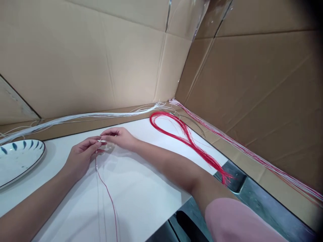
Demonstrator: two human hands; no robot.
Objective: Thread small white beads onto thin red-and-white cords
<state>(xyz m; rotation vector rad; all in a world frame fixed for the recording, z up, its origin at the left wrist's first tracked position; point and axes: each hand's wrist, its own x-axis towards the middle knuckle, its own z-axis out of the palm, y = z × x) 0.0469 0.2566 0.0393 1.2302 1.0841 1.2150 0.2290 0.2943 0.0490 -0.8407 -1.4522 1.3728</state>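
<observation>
Close together over the white board, both hands pinch at one small spot. My left hand has thumb and forefinger closed on a thin white cord. My right hand, just beyond it, is also pinched at the cord's upper end; the exact bit between its fingertips is too small to make out. Below my left hand the white cord hangs down and joins a thin red cord, which runs toward the near edge. Pale strands trail beside the red one.
A bundle of red cords lies looped at the right. White cords run along the back cardboard wall; red and white cords follow the right wall. An oval plate with blue marks sits at the left.
</observation>
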